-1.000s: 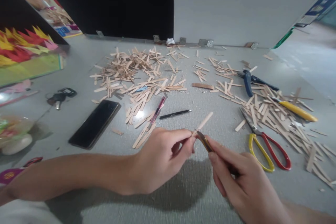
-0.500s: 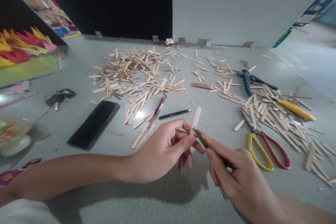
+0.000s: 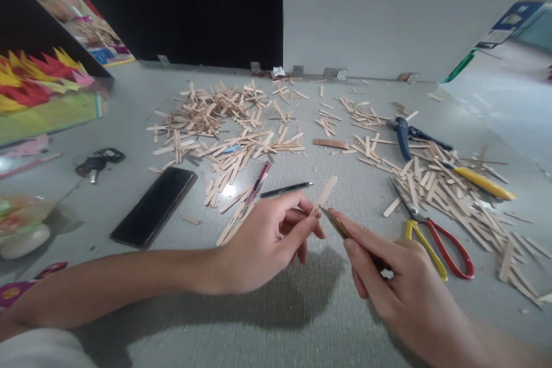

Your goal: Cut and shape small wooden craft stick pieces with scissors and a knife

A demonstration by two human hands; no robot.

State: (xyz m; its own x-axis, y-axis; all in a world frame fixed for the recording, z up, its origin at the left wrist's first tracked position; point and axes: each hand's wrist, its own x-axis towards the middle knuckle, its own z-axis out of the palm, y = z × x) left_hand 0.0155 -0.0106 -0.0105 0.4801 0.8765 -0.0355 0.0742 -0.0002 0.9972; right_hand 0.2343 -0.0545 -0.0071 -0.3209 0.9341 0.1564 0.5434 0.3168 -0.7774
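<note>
My left hand (image 3: 271, 241) pinches a pale wooden craft stick (image 3: 328, 190) by its lower end, its rounded tip pointing up and away. Closed around a utility knife (image 3: 338, 224), my right hand (image 3: 397, 276) points the blade at the stick close to my left fingertips. Most of the knife's handle is hidden inside my palm. Beyond my left hand lie a black pen (image 3: 286, 189) and a purple pen-like tool (image 3: 259, 183). To the right of my right hand rest scissors (image 3: 446, 244) with one yellow and one red handle.
Piles of craft sticks (image 3: 207, 109) cover the middle and right of the grey table. Blue-handled pliers (image 3: 403, 137) and a yellow-handled tool (image 3: 483, 182) lie among them. At left are a phone (image 3: 154, 207) and keys (image 3: 97, 164). Black and white panels (image 3: 414, 11) stand behind.
My right hand with the knife has moved slightly right, opening a small gap from my left hand. The craft stick has tilted further to the right.
</note>
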